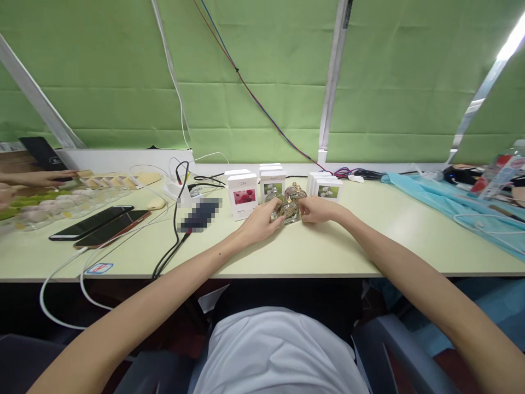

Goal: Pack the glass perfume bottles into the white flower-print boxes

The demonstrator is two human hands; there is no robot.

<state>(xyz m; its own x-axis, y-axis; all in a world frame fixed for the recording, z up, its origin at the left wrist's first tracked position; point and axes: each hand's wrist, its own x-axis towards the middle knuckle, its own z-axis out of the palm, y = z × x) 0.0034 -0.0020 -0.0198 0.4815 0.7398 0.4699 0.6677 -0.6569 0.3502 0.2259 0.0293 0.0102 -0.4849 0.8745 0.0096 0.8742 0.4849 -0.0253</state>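
Note:
Ornate clear glass jars [290,209] with gold-toned lids stand close together on the pale table [295,257]. My left hand [263,220] is at their left side, thumb and fingers curved around a jar. On their right side, my right hand [318,210] has its fingers curled in against the glass; what its fingertips grip is too small to make out. Behind the jars are white boxes with a white-flower picture [273,176]. A white box with a red-flower picture [243,205] stands to the left, and more white-flower boxes [328,189] to the right.
Dark phones [92,222] and cables lie at the left, beside a white power strip [177,191]. Another person's hand [51,178] is at far left near trays of small items. Blue plastic sheeting [435,202] and a bottle [502,172] are at right.

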